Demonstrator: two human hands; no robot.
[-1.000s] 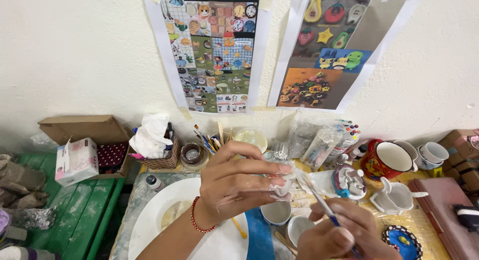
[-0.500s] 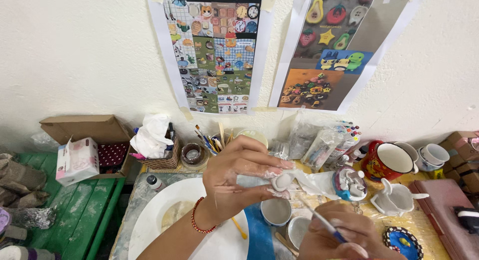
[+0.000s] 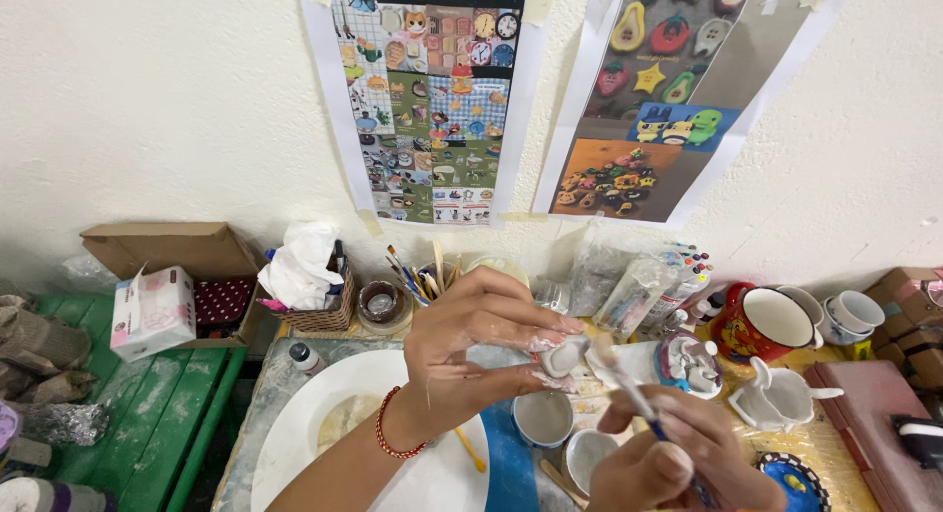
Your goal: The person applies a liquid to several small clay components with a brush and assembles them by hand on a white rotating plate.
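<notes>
My left hand [image 3: 481, 350], a red bead bracelet [image 3: 385, 433] on its wrist, pinches a small pale clay piece [image 3: 565, 355] between fingertips above the table. My right hand [image 3: 668, 458] at the bottom right grips a thin paintbrush [image 3: 634, 399]; its tip is blurred and lies against or just beside the clay piece. Both hands carry pale smears. Under them sit two small white cups [image 3: 543, 417], and a white round plate [image 3: 305, 443] lies below my left forearm.
A red mug [image 3: 761, 325], white mugs [image 3: 850, 314] and a small white jug [image 3: 781, 396] stand at right. Brushes in a jar [image 3: 417, 276], a wicker basket with tissue [image 3: 309, 296], a tissue box [image 3: 152, 311] and an open cardboard box [image 3: 172, 252] line the wall. Two picture sheets [image 3: 427, 100] hang above.
My right hand has risen and brought the brush tip up to the clay piece. My left hand has kept its hold, shifting the piece slightly.
</notes>
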